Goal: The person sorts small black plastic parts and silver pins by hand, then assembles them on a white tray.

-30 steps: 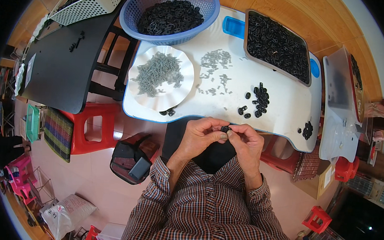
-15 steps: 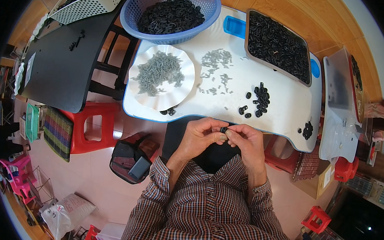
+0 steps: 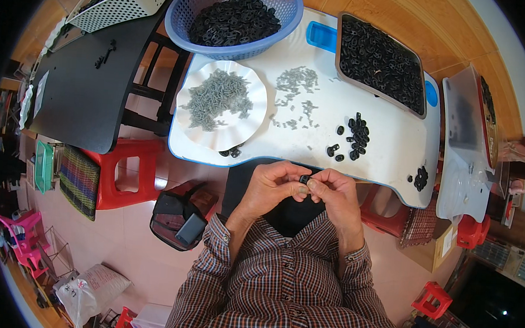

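A small black plastic part (image 3: 304, 178) is pinched between my two hands, just off the near edge of the white table (image 3: 264, 141). My left hand (image 3: 275, 184) grips it from the left with thumb and fingers. From the right, the thumb and fingertips of my right hand (image 3: 333, 191) close on the same part. Beyond my hands lies a loose group of black parts (image 3: 358, 137) on the tabletop. Small grey pins (image 3: 296, 81) are scattered further back. To the left, a white scalloped plate (image 3: 254, 120) carries a heap of similar grey pins (image 3: 217, 98).
A blue basket (image 3: 174, 15) and a metal tray (image 3: 425, 84) full of black parts stand at the back. Another small black cluster (image 3: 421, 178) lies near the right edge. A black table (image 3: 77, 92) and red stool (image 3: 108, 181) are on the left, above a black bag (image 3: 175, 222).
Both hands have shifted very slightly left with the black part. It stays pinched between them, and the things on the table lie as before.
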The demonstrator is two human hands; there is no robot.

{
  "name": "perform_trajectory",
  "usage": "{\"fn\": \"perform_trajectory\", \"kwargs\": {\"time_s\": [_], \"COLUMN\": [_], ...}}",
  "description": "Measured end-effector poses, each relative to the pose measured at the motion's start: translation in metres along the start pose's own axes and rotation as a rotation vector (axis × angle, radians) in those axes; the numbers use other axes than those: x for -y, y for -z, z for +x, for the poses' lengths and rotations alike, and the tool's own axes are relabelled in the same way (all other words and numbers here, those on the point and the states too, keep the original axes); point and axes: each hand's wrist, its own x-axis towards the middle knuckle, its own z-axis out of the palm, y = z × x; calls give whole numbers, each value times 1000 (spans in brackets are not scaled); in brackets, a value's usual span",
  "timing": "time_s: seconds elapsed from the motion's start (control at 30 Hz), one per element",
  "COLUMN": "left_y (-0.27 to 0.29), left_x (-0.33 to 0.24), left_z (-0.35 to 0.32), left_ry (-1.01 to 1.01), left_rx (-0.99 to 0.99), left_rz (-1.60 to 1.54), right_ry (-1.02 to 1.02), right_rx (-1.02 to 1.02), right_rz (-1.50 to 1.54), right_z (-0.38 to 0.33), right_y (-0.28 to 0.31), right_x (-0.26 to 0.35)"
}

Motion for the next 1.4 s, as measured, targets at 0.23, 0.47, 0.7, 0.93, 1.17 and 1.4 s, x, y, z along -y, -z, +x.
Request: {"fn": "perform_trajectory", "kwargs": {"time_s": [0.23, 0.47, 0.7, 0.93, 1.17, 1.4], "left_y": [2, 2, 2, -2, -2, 4], "left_x": [2, -3, -6, -11, -12, -9], "left_z": [-3, -5, -6, -5, -1, 1], "left_ry": [39, 62, 71, 41, 59, 34], "left_rx": [32, 54, 103, 121, 153, -32], "left_rz": [-75, -95, -107, -81, -93, -85], "right_ry": [-14, 3, -24, -39, -74, -92], "right_rx": [84, 138, 166, 200, 188, 45], "right_rz": [94, 153, 269, 340, 350, 306], "right_z": [5, 7, 8, 12, 12, 7], "right_y": [6, 9, 6, 8, 7, -7], "right_x": [-5, -8, -14, -14, -6, -3]}}
